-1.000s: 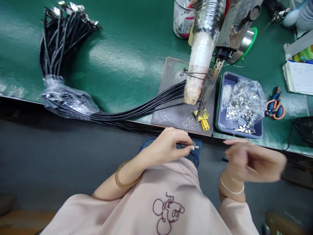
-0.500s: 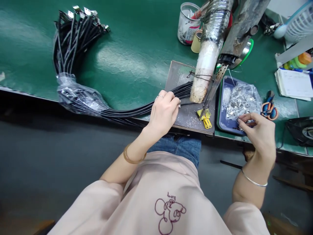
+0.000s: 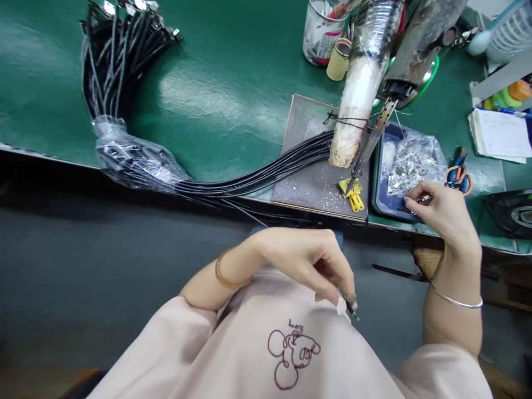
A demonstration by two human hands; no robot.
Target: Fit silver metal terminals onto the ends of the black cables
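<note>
My left hand (image 3: pixel 311 260) is low over my lap, fingers pinched on the end of a thin black cable (image 3: pixel 352 311). My right hand (image 3: pixel 436 208) reaches into the blue tray (image 3: pixel 380 204) at the bench edge, fingers closed on small metal clips (image 3: pixel 411 163) lying in a clear bag. A bundle of black cables (image 3: pixel 249 180) runs from a plastic-wrapped section (image 3: pixel 133 160) across the green bench to the dark work plate (image 3: pixel 311 188).
A taped soldering fixture (image 3: pixel 357 100) hangs over the plate, with a yellow clip (image 3: pixel 353 197) under its tip. Jars (image 3: pixel 320 27), a solder spool (image 3: pixel 428 72), scissors (image 3: pixel 457 174), papers (image 3: pixel 499 136) and a black object (image 3: pixel 511 213) sit at the right. Finished cable ends (image 3: pixel 124 33) lie at the far left.
My left hand drew back from the cable bundle on the plate down to my lap with a cable end. My right hand stays in the blue tray.
</note>
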